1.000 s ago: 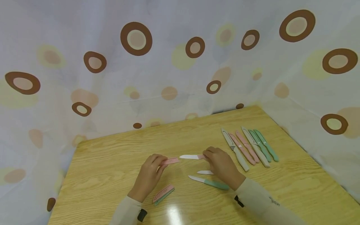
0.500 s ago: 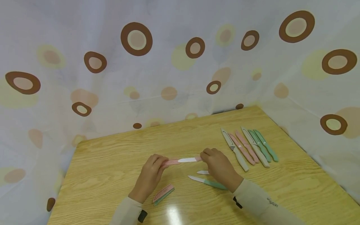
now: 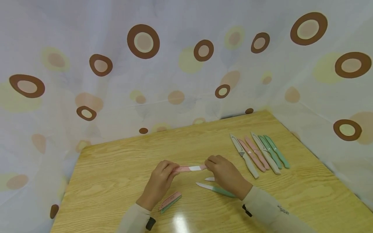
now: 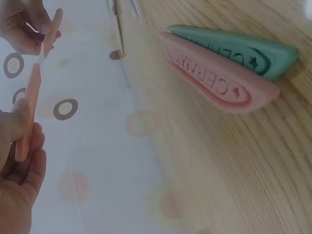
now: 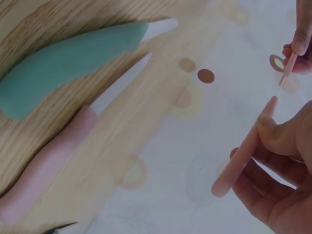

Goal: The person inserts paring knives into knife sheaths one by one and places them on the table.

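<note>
My left hand pinches a pink blade sheath between thumb and fingers. Facing it, my right hand grips the pink handle of a paring knife. Its white blade is partly inside the sheath, with a short stretch showing between the two pink parts. Below my right hand on the table lie a green-handled knife and a pink-handled knife, both with bare white blades. Near my left forearm, a pink sheath marked CERAMIC leans against a green sheath.
At the right of the wooden table, several sheathed knives lie in a row: a white-handled knife, pink knives, another white one and green knives. A spotted curtain hangs behind the table and along its sides.
The hands have come closer together. The knife blade, at first apart from the pink sheath, has slid into it, and less of the white blade shows.
</note>
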Motion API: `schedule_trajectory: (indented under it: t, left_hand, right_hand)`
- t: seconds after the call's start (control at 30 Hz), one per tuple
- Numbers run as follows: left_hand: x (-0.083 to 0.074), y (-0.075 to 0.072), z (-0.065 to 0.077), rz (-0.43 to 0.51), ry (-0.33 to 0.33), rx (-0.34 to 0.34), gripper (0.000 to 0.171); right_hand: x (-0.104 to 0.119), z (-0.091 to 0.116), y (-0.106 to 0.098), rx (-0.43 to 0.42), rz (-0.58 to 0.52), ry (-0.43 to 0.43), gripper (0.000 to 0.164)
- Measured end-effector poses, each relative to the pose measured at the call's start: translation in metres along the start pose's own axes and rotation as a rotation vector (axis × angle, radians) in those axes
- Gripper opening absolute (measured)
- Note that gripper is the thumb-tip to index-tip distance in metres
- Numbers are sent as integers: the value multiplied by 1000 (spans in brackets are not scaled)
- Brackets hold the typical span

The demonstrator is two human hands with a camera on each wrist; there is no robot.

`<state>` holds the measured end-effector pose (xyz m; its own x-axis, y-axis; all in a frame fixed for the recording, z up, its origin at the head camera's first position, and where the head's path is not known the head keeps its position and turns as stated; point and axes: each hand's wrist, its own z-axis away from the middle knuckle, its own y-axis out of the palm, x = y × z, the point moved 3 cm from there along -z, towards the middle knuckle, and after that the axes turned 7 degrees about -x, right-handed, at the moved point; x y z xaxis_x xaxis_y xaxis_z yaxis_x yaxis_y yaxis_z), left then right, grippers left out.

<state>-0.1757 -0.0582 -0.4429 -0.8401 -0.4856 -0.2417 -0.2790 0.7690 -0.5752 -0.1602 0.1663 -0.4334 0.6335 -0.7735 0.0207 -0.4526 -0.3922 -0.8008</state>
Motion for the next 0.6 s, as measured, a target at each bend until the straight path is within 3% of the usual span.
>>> schedule_trajectory:
  t: [0.17, 0.6]
  left_hand:
    - [-4, 4, -1, -5, 20, -8, 17]
    - [-13, 10, -2, -22, 51, 16, 17]
  right_hand:
    - [4, -1, 1, -31, -36, -23, 13]
    - [14, -6, -2, -21, -39, -30, 15]
